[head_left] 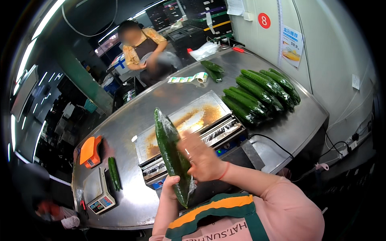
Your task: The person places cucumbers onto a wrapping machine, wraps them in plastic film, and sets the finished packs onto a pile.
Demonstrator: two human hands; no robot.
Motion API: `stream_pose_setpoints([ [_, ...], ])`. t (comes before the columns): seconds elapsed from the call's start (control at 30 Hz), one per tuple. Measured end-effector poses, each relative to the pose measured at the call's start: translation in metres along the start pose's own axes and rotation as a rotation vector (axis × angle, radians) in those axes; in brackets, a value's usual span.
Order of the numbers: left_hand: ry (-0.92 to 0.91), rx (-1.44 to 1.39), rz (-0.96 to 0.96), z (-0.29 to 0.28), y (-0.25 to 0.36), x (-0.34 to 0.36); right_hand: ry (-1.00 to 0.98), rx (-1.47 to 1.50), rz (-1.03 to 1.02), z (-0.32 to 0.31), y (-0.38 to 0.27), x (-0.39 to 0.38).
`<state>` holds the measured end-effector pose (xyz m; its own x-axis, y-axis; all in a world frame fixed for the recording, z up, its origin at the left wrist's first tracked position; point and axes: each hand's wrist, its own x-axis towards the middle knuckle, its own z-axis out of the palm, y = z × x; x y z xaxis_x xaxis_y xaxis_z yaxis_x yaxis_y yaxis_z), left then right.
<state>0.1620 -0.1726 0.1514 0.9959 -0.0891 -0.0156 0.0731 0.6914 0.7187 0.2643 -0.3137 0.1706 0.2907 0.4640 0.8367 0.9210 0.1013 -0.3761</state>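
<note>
A bundle of cucumbers [163, 140] in clear film stands tilted over the wrapping machine's front edge. My left hand [172, 188] is closed round its lower part, thumb in front. Against the right side of the bundle is my right hand [203, 158], its stretched fingers blurred by motion, touching or nearly touching the film. Behind the bundle lies the wrapping machine [177, 120], a flat plate with brown scorch marks and a metal roller bar in front. To the right lies a heap of several film-wrapped cucumbers [261, 94].
At the table's left are an orange scale [91, 152], a white digital scale [98, 193] and loose cucumbers [114, 173]. Toward the back lie a label roll [201, 77], more cucumbers [213, 70] and plastic bags [204, 51]. A black cable [273, 142] crosses the right side. Another person [142, 50] stands beyond.
</note>
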Motion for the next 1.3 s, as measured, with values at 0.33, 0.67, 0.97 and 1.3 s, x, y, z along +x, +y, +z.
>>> stream_pose_setpoints([
  [0.33, 0.191, 0.035, 0.109, -0.003, -0.016, 0.019, -0.381, -0.102, -0.022, -0.003, -0.006, -0.026],
  [0.67, 0.168, 1.498, 0.149, 0.01, 0.022, 0.016, -0.39, -0.426, -0.192, -0.081, 0.004, 0.019],
  [0.97, 0.049, 2.034, 0.692, 0.071, 0.031, 0.042, -0.395, -0.439, 0.171, -0.131, 0.069, -0.011],
  [1.3, 1.381, 1.251, 0.49, -0.177, 0.082, -0.126, 0.167, -0.962, 0.725, -0.279, 0.2, -0.048],
])
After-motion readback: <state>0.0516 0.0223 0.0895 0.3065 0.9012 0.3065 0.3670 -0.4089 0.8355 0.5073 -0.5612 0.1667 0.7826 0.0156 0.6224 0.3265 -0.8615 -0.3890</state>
